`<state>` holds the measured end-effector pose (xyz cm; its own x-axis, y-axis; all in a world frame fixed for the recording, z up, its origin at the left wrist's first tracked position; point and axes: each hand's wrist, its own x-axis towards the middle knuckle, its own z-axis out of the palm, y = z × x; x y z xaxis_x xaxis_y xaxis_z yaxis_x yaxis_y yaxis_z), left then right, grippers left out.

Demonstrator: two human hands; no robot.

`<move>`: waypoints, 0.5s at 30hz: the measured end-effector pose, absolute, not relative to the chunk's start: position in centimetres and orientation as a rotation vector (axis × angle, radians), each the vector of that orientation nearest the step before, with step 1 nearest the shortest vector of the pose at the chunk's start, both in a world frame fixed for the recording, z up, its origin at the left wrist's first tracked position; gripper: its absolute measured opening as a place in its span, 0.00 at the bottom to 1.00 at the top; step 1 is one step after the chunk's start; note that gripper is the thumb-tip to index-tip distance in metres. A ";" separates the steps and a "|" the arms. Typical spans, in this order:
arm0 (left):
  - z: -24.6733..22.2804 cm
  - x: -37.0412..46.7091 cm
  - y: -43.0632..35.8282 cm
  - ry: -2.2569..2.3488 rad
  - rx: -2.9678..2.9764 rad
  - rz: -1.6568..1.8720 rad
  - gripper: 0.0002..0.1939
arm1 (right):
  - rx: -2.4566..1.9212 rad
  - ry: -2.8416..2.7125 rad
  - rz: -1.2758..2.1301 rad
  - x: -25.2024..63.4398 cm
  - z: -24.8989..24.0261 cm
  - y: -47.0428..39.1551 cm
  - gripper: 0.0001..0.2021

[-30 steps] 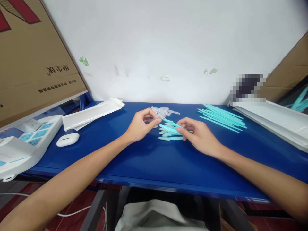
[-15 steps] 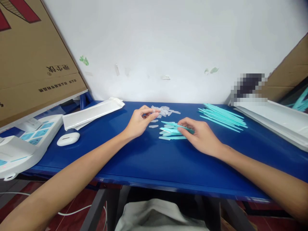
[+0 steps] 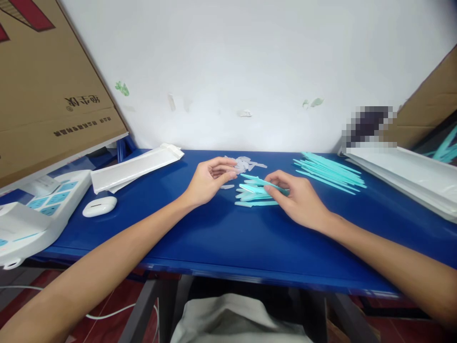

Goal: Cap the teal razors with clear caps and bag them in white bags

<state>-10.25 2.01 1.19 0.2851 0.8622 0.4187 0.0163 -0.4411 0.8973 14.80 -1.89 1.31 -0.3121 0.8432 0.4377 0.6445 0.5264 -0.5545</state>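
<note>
My right hand pinches the handle of a teal eyebrow razor between thumb and fingers. Under and around that razor lie several more teal razors in a small loose group, their ends toward my left hand. To the left of them my left hand hovers with thumb and index finger apart; I see nothing between them. Just beyond its fingertips is a heap of small clear plastic caps. A single clear cap lies by itself below the thumb.
A bundle of teal razors rests at the back right, beside a white tray. On the left are a white case, a white power strip, a long white package and a leaning cardboard box. A wall closes off the back.
The fingertips of my left hand were together near the caps and have parted. My right hand keeps its pinch on the razor, nearly in the same place.
</note>
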 end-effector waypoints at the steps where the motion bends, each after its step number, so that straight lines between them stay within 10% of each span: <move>1: 1.2 -10.3 2.0 0.804 1.721 1.256 0.19 | -1.204 -2.060 0.357 14.8 1.3 -1.9 0.09; 15: 1.8 -9.6 0.9 0.822 2.165 1.129 0.12 | -1.104 -2.189 0.164 14.1 1.3 -2.4 0.08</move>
